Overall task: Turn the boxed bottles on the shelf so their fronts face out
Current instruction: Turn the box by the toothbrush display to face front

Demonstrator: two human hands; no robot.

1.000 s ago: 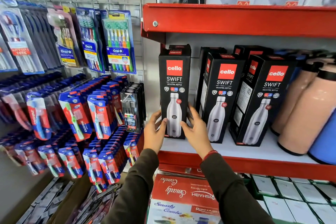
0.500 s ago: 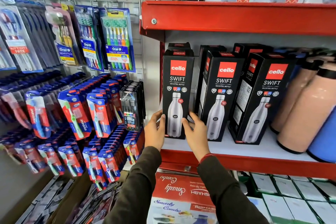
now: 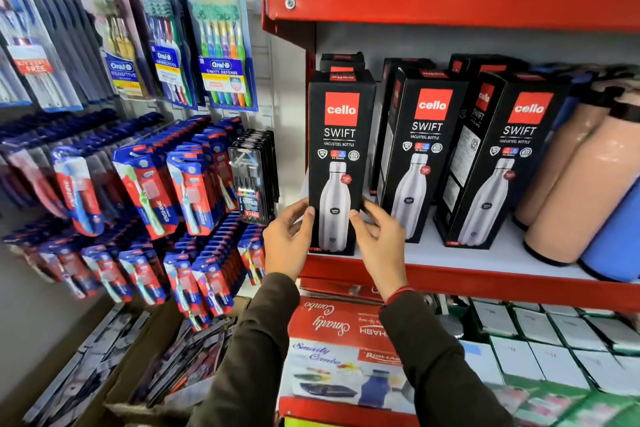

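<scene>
I have both hands on the leftmost tall black cardboard bottle box (image 3: pixel 341 163), the one with the red cello square and a silver bottle printed on its front. My left hand (image 3: pixel 287 241) presses the box's lower left edge, thumb lying on the front face, the other fingers hidden round the side. My right hand (image 3: pixel 379 244) holds the lower right edge the same way, thumb on the front and fingers curled round the side. The box is clamped between the two palms, standing upright on the white shelf with the red front lip (image 3: pixel 485 282), its printed front facing out towards me.

Just right of my right hand stands a second black boxed bottle (image 3: pixel 420 152), turned slightly so a side panel shows. Further right a third black boxed bottle (image 3: pixel 502 159) is angled more, side panel plainly visible. Beyond that stand peach-coloured flasks (image 3: pixel 575 198). Behind the gripped box, another black box top (image 3: pixel 341 61) peeks up. Left of my left hand hang packs of toothbrushes (image 3: pixel 221 45) on a wire grid.
</scene>
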